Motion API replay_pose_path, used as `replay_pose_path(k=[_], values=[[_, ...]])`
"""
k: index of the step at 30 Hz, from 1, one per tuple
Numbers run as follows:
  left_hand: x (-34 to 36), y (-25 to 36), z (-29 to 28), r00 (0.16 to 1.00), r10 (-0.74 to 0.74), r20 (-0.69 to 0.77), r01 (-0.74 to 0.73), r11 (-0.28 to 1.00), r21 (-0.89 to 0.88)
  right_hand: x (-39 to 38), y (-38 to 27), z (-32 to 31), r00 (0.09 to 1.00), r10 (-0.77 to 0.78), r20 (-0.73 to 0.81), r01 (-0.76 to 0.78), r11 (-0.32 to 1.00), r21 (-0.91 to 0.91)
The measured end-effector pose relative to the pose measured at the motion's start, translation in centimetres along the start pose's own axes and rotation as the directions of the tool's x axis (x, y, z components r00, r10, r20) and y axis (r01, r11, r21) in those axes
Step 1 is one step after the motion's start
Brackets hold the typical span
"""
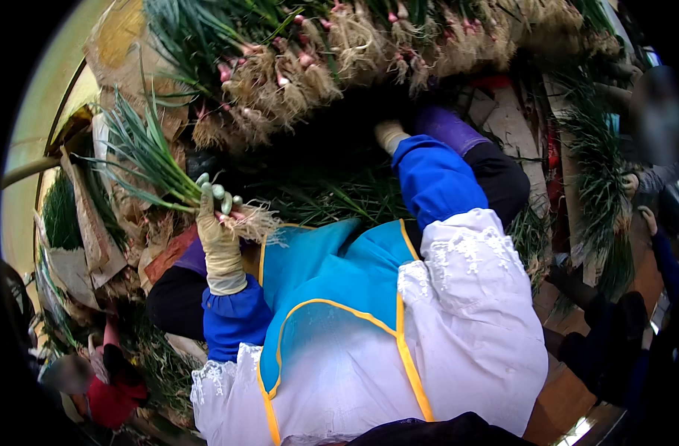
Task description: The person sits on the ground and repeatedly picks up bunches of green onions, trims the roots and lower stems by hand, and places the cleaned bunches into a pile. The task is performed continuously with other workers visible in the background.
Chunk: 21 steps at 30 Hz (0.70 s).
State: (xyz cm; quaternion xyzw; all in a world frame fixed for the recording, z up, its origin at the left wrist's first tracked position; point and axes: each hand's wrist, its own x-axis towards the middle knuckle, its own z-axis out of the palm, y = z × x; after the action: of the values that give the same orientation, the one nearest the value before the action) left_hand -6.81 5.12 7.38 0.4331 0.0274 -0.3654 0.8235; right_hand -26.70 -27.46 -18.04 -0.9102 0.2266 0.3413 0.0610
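Observation:
My left hand [219, 230], in a beige glove with green fingertips, grips a bunch of spring onions [153, 160] near their pink bulbs and stringy roots; the green leaves fan out to the upper left. My right hand [390, 135], also gloved, reaches forward toward the dark gap below a big heap of spring onions [332, 52] with roots facing me. Only its back shows, and I cannot see whether it holds anything. Both arms wear blue cuffs and white lace sleeves over a blue apron [332, 282].
Cardboard pieces [94, 238] and loose green leaves lie at the left. More onion greens [600, 171] stand at the right beside another person's hands [637, 193]. A person in red [109, 386] sits at the lower left.

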Motion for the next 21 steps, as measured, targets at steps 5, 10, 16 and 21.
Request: replay_pose_path(k=[5, 10, 16, 21], values=[[2.1, -2.1, -3.4, 0.967, -0.121, 0.224, 0.169, 0.963, -0.21, -1.8, -0.1, -3.6, 0.958, 0.064, -0.28, -0.052, 0.997, 0.048], [2.5, -2.2, -1.6, 0.881, -0.065, 0.469, 0.255, 0.9, -0.354, -14.8, 4.5, -19.7, 0.694, -0.144, -0.706, 0.033, 0.985, -0.168], [0.6, -1.1, 1.5, 0.808, 0.052, 0.587, 0.201, 0.912, -0.357, -34.4, 10.1, -34.0, -0.51, 0.126, -0.851, 0.214, 0.977, 0.016], [-0.7, -0.1, 6.7, 0.87, 0.071, 0.489, 0.039, 0.976, -0.213, -30.4, 4.2, -32.8, -0.302, 0.242, -0.922, 0.221, 0.959, 0.179]])
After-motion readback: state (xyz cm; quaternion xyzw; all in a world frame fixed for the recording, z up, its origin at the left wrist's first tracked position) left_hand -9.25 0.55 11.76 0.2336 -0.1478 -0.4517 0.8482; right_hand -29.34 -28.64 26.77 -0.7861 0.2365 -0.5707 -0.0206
